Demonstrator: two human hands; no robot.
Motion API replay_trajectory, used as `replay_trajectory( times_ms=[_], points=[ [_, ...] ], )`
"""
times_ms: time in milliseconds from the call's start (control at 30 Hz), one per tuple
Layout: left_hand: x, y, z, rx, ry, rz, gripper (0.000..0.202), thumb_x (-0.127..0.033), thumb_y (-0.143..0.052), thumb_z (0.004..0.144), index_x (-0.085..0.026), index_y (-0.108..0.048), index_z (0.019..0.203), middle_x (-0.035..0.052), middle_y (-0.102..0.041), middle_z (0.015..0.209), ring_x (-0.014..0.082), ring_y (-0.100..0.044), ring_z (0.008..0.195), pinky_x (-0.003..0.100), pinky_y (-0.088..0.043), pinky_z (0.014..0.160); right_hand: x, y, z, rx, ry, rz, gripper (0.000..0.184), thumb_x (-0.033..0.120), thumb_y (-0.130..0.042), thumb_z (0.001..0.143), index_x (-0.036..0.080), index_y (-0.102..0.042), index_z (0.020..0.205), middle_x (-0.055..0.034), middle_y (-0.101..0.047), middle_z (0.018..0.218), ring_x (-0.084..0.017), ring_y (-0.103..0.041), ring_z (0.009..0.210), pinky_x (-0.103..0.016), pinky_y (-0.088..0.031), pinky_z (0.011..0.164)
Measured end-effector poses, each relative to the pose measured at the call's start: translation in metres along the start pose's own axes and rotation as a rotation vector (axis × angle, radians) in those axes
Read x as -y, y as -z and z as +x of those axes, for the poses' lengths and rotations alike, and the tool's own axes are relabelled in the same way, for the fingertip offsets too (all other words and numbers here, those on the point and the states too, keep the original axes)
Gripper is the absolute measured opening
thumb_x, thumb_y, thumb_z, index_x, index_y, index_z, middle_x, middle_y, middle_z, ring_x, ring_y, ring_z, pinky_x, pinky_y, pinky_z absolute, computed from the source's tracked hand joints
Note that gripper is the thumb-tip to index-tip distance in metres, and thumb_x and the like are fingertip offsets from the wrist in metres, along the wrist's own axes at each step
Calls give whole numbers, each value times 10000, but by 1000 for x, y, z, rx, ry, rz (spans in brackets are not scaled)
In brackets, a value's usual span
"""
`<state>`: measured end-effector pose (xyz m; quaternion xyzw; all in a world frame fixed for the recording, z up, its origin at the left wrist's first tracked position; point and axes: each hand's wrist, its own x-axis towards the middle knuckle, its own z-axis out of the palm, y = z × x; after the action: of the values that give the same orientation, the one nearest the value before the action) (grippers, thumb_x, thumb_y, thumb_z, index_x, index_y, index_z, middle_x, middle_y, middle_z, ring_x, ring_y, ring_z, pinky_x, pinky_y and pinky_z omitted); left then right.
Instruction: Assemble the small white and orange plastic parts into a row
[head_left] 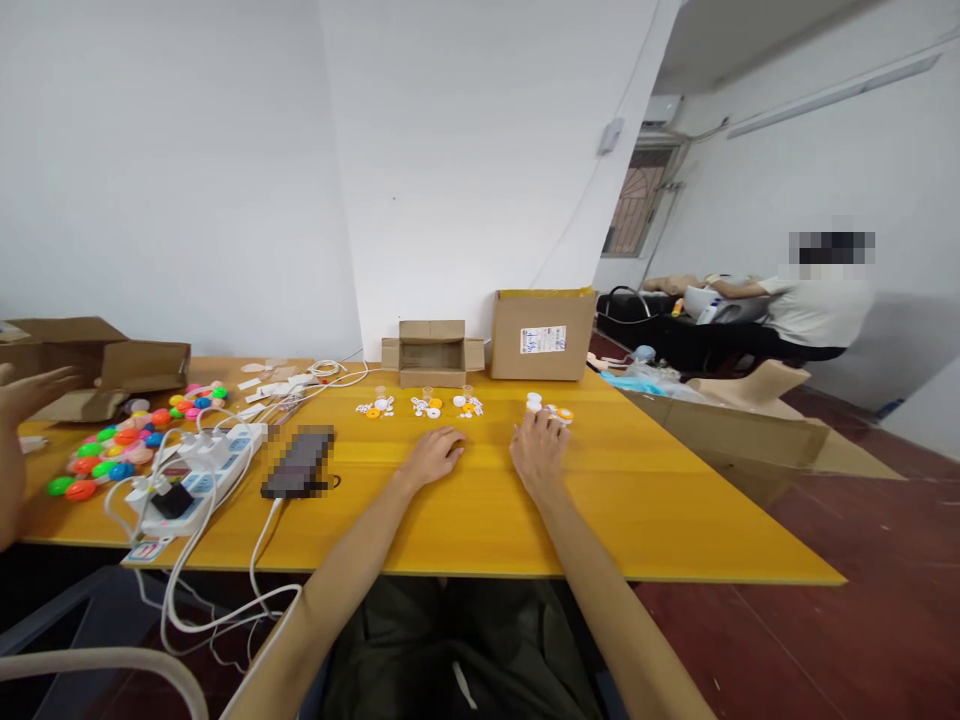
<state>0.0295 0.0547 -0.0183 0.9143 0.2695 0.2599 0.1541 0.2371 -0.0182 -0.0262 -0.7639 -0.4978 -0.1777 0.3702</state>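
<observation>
Though both empty, left grip (435, 455) half-open, right grip (538, 450) flat by small parts (553, 408), near table (487, 530) edge bare.

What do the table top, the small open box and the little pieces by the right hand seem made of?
Table top: likely laminated board, smooth yellow, faint sheen. Small open box: brown cardboard, matte, folded flaps. Little pieces by the right hand: probably plastic, white and orange, tiny.

We note white & orange parts (553, 410): small, loose cluster, flat on tabletop (675, 500), at 12 o'clock of right hand (538, 452), just beside fingertips.
</observation>
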Motion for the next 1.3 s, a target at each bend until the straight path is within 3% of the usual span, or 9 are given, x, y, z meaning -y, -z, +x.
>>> replay_trajectory(
  times_ms=[133,267,433,567,733,967,1167,1300],
  points=[
    [0,0,1,-4,19,-29,250,-196,-562,917,-223,-707,1119,81,-732,1176,248,-664,1148,395,-509,1055,1,-1,-2,-36,69,-22,227,138,-475,889,153,-653,1028,-217,-641,1012,-379,-557,1037,-557,-395,919],
    [1,0,3,-19,80,-142,251,-212,-575,908,-213,-700,1126,88,-743,1161,251,-680,1126,400,-521,1040,13,0,-10,75,164,-24,193,172,-468,919,184,-646,991,-184,-634,995,-350,-558,1001,-533,-406,929],
    [0,0,6,-88,134,-382,321,-269,-544,942,-208,-650,1238,82,-747,1153,218,-700,1061,365,-562,962,40,-9,-24,163,286,45,166,177,-495,925,206,-624,1026,-151,-626,1032,-308,-564,972,-466,-448,912],
    [-4,5,6,-125,112,-456,298,-237,-543,917,-209,-676,1182,66,-747,1131,208,-696,985,348,-570,910,68,-28,-33,197,321,238,315,87,-453,874,229,-593,1118,-114,-632,1068,-261,-589,974,-404,-501,901],
    [-6,10,5,-142,162,-417,323,-156,-554,830,-201,-707,1110,32,-756,1004,213,-678,947,337,-552,907,91,-39,-36,270,212,452,355,79,-494,791,219,-534,1115,-92,-657,1060,-243,-648,959,-378,-544,841],
    [3,10,8,-176,219,-478,244,-334,-552,900,-189,-732,976,36,-749,905,217,-673,933,329,-540,897,88,-40,-31,331,30,539,277,180,-574,770,235,-506,1033,-66,-707,941,-259,-701,875,-369,-565,761],
    [10,11,7,-121,173,-461,335,-431,-521,929,-178,-681,779,16,-703,772,188,-622,775,301,-516,789,81,-43,-31,280,-40,701,255,201,-592,731,256,-504,964,-42,-710,905,-248,-702,872,-379,-576,774],
    [20,19,4,-49,161,-480,400,-517,-541,924,-174,-675,770,6,-678,739,182,-599,766,288,-508,751,81,-43,-30,321,-72,854,281,203,-644,694,260,-505,931,-5,-704,870,-221,-700,803,-382,-580,783]
  ],
)
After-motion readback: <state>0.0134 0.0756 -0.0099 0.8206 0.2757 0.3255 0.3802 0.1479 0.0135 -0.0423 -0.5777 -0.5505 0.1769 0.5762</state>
